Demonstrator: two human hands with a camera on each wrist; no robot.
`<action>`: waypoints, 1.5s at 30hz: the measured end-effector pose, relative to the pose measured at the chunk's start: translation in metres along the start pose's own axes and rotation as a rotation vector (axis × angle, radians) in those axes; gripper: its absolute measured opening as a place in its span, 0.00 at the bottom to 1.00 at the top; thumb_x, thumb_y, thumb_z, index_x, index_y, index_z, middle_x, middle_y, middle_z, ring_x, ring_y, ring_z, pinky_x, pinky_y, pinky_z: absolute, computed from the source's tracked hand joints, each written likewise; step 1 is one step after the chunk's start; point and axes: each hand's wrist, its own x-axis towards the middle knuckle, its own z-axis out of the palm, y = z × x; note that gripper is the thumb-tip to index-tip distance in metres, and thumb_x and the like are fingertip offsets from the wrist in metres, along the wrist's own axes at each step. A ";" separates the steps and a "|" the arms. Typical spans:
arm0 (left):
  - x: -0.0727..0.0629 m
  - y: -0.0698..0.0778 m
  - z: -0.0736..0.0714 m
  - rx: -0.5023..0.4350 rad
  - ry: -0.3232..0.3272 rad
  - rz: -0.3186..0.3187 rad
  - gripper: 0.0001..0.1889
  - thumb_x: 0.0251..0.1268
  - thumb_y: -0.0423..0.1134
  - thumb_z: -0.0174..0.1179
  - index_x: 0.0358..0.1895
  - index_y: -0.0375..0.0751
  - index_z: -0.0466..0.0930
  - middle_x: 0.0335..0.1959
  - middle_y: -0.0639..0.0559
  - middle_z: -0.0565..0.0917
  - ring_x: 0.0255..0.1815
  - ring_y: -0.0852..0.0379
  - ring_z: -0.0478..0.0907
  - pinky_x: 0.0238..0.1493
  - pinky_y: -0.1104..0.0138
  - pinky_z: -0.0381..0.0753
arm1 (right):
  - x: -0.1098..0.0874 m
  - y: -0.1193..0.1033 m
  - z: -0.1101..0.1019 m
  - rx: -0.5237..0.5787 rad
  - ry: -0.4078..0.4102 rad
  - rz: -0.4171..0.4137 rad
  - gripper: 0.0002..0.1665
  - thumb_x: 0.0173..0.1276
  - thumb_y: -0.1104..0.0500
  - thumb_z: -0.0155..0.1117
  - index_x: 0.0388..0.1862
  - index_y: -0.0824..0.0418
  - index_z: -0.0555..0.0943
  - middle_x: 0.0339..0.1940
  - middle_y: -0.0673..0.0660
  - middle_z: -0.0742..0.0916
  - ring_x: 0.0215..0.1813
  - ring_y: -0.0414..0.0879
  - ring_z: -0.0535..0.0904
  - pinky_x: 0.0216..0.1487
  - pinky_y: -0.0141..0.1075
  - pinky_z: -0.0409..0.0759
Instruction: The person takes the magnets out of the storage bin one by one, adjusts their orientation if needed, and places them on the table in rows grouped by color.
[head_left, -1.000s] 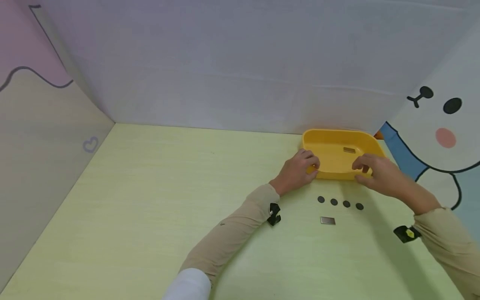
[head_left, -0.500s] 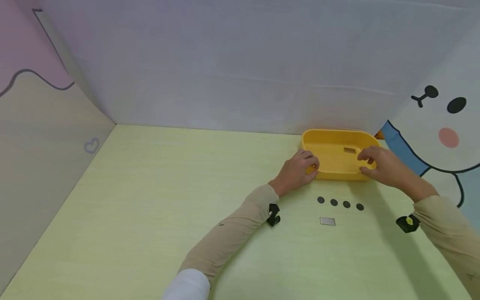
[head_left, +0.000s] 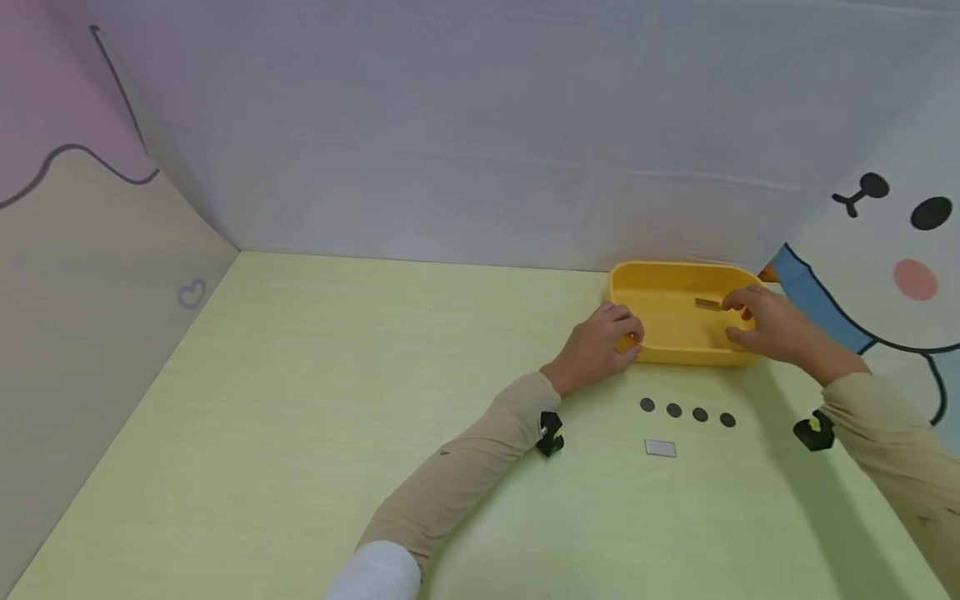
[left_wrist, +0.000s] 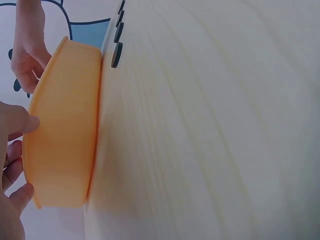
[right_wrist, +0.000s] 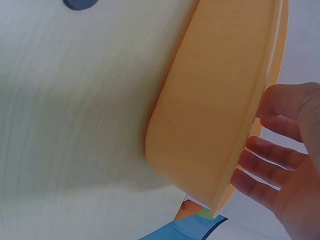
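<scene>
A yellow plastic tray (head_left: 667, 325) sits at the back right of the table. My left hand (head_left: 596, 346) grips its front left corner, thumb and fingers at the rim (left_wrist: 31, 165) in the left wrist view. My right hand (head_left: 783, 333) hovers over the tray's right end, fingers bent and thumb apart, with nothing seen between them. In the right wrist view those fingers (right_wrist: 270, 160) hang past the tray wall (right_wrist: 210, 100), their tips partly hidden by the rim. A small flat bar (head_left: 707, 304) lies inside the tray, just left of the right fingertips.
Several dark round discs (head_left: 674, 411) lie in a row in front of the tray. Nearer me is a small silver rectangular plate (head_left: 661, 448). A pale wall (head_left: 480, 167) stands behind the tray, and a printed panel (head_left: 885, 275) borders the right side.
My right hand has moved back and further over the tray, closer to the small bar. My left hand keeps its hold on the corner. The head view has shifted slightly.
</scene>
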 end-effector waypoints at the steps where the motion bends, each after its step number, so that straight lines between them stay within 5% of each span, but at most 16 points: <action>1: 0.000 0.001 -0.001 0.000 0.000 -0.001 0.04 0.61 0.42 0.63 0.35 0.49 0.79 0.39 0.59 0.74 0.43 0.62 0.67 0.35 0.81 0.68 | 0.001 0.001 0.000 0.004 -0.009 0.005 0.19 0.58 0.66 0.65 0.47 0.74 0.74 0.45 0.72 0.77 0.39 0.61 0.76 0.37 0.54 0.76; 23: -0.006 0.006 -0.010 -0.007 -0.008 -0.027 0.03 0.61 0.41 0.62 0.36 0.48 0.80 0.39 0.58 0.75 0.44 0.62 0.67 0.39 0.82 0.68 | 0.033 0.029 0.011 0.047 -0.140 0.091 0.22 0.62 0.65 0.61 0.50 0.79 0.71 0.45 0.76 0.77 0.45 0.67 0.74 0.47 0.60 0.71; 34: -0.010 0.010 -0.011 -0.004 -0.008 -0.028 0.03 0.61 0.40 0.63 0.36 0.48 0.81 0.39 0.59 0.76 0.44 0.63 0.67 0.40 0.82 0.67 | 0.044 0.030 0.022 0.034 -0.208 0.083 0.25 0.56 0.66 0.61 0.50 0.79 0.70 0.47 0.76 0.78 0.45 0.65 0.74 0.49 0.59 0.70; 45: -0.011 0.013 -0.010 0.007 -0.020 -0.013 0.03 0.61 0.41 0.62 0.37 0.48 0.81 0.38 0.60 0.74 0.44 0.64 0.66 0.40 0.83 0.67 | 0.049 0.034 0.029 -0.013 -0.185 0.102 0.18 0.57 0.67 0.61 0.43 0.79 0.76 0.38 0.72 0.83 0.37 0.59 0.77 0.47 0.57 0.73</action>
